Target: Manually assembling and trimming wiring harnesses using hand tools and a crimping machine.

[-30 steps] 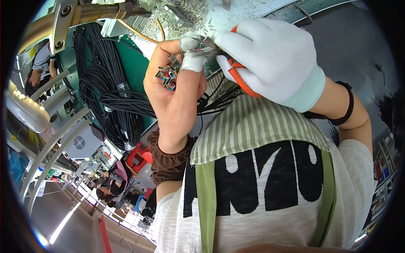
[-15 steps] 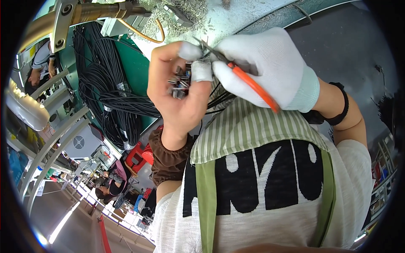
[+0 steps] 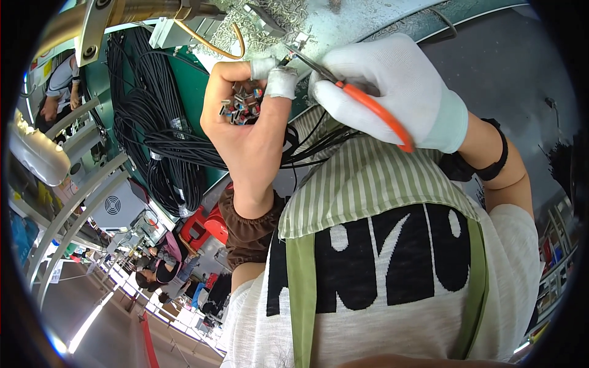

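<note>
My left hand (image 3: pixel 251 144) is bare apart from white wraps on the thumb and a fingertip, which pinch a small cable end (image 3: pixel 286 59). Several small metal-cased connectors (image 3: pixel 243 103) with red and blue bits sit in its curled palm. In a white glove, my right hand (image 3: pixel 399 86) grips a pair of pliers (image 3: pixel 381 116) with orange-red handles. Their narrow jaws point up and left, close beside the pinched end; whether they touch it I cannot tell. Black cables (image 3: pixel 322 144) pass below my left hand toward my lap.
Coiled black cables (image 3: pixel 153 122) lie on a green surface (image 3: pixel 95 80) at left. Metal scraps (image 3: pixel 282 18) cover the worktop beyond my hands, beside a brass-coloured machine part (image 3: pixel 141 18) and a bent orange tube (image 3: pixel 227 54). Other people (image 3: pixel 58 98) are farther off at left.
My left hand has shifted left and turned, showing more of the connectors in its palm. The gloved hand has risen a little with the pliers, and a gap has opened between the hands.
</note>
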`<state>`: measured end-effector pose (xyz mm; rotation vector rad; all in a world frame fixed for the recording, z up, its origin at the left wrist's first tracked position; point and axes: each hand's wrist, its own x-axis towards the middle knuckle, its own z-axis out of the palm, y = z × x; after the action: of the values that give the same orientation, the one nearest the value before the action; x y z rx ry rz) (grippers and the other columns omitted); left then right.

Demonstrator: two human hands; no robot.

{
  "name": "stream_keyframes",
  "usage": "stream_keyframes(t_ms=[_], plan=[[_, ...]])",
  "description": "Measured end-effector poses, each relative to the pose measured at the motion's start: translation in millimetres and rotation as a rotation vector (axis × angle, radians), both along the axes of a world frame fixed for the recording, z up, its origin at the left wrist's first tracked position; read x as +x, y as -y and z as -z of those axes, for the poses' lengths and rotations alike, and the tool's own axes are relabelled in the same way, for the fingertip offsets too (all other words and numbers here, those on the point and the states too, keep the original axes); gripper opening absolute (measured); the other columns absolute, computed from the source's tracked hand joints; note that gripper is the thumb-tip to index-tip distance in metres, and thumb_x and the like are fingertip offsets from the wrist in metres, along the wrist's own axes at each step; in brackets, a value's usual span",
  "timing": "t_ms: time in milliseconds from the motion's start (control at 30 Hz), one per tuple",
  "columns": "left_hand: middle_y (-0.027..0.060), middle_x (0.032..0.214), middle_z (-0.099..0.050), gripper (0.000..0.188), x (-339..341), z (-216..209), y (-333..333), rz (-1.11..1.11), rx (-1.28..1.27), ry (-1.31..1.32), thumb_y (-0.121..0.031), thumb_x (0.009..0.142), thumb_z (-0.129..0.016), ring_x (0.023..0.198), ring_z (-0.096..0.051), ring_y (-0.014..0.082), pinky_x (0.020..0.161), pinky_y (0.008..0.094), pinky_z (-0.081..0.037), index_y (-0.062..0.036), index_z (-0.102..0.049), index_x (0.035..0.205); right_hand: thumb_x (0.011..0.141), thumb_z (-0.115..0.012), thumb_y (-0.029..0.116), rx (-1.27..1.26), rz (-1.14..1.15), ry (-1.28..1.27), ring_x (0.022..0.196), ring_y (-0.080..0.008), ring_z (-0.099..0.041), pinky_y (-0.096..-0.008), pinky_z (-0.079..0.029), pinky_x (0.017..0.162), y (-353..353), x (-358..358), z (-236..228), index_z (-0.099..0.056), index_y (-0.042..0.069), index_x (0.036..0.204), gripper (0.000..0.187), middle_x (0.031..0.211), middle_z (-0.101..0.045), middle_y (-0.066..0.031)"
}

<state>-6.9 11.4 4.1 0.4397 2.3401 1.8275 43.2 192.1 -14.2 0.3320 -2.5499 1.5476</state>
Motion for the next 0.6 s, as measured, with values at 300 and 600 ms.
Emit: stream_keyframes(t_ms=[300,600], plan=[[-0.0017,0.081,-0.058,0.019,-1.9,1.2,2.0,0.05,0.165,0.294,0.006,0.08,-0.066,0.069,-0.051,0.002,0.063,0.0165,-0.041,0.0009,-0.059,0.097,0.086,-0.063,0.018,-0.112,-0.112,0.003,0.044,-0.0068,-0.043,-0.0288,-0.032,0.042,-2.5,-3.0,5.4,-0.055,0.001,0.069,0.026,0.049,-0.043,-0.0043],[-0.003,0.078,-0.058,0.017,-1.9,2.5,-5.2,0.005,0.066,0.25,0.006,0.078,-0.068,0.068,-0.049,0.0008,0.062,0.0153,-0.039,0.001,-0.06,0.092,0.085,-0.063,0.02,0.003,0.024,-0.028,0.042,-0.0165,-0.048,-0.0308,-0.036,0.043,6.7,-3.2,14.7,-0.054,0.001,0.07,0.026,0.051,-0.046,-0.0079]])
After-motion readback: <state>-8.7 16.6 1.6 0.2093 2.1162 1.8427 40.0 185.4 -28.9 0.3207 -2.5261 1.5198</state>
